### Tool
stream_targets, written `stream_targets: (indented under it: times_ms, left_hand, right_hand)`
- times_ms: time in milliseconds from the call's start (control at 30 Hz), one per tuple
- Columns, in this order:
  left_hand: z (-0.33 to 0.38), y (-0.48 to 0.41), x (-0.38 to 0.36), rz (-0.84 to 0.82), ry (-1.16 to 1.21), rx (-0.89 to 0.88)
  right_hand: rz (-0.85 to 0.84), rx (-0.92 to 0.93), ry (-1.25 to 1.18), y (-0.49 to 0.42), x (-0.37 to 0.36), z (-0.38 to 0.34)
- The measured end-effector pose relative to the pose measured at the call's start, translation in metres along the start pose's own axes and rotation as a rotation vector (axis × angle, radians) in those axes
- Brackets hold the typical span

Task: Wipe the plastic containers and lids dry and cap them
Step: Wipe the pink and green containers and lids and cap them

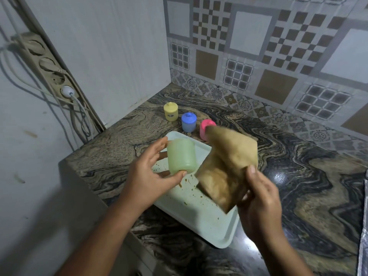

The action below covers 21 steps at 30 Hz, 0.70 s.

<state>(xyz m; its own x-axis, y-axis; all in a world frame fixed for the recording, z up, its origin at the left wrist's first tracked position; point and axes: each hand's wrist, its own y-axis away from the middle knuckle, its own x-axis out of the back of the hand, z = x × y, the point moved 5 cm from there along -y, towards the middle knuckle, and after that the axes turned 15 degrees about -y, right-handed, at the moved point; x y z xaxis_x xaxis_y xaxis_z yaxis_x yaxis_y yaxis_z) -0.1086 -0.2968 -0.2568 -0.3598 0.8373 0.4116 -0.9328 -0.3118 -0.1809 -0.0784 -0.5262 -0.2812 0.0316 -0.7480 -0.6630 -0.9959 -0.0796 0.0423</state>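
My left hand grips a pale green plastic container with no lid, held above a white tray. My right hand holds a tan cloth that hangs spread out just right of the green container. On the counter behind stand a yellow container and a blue container, both capped. A pink container stands beside them, its right side hidden by the cloth.
The white tray is speckled with brown spots and lies near the counter's front edge. A marble-patterned counter runs right. A white panel and a power strip with cables are on the left; a tiled wall stands behind.
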Motion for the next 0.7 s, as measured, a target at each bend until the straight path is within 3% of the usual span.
stream_targets:
  times_ms: [100, 233, 367, 500, 600, 700]
  left_hand:
    - [0.003, 0.000, -0.001, -0.030, -0.062, -0.046]
    - [0.015, 0.001, -0.006, -0.078, -0.188, -0.136]
    - [0.022, -0.002, -0.007, -0.016, -0.254, -0.166]
    - [0.024, -0.008, 0.004, 0.056, -0.290, -0.179]
    - [0.026, -0.015, 0.013, 0.074, -0.291, -0.214]
    - [0.035, -0.021, 0.024, 0.130, -0.285, -0.253]
  right_hand:
    - [0.017, 0.050, 0.016, -0.017, -0.019, -0.016]
    - [-0.227, 0.176, 0.391, -0.019, -0.048, -0.016]
    - [-0.460, 0.429, 0.864, -0.007, -0.067, -0.012]
    - [-0.570, 0.518, 0.946, 0.006, -0.066, -0.013]
    - [-0.641, 0.454, 0.935, 0.012, -0.054, -0.011]
    - [-0.409, 0.161, 0.732, 0.006, -0.022, -0.005]
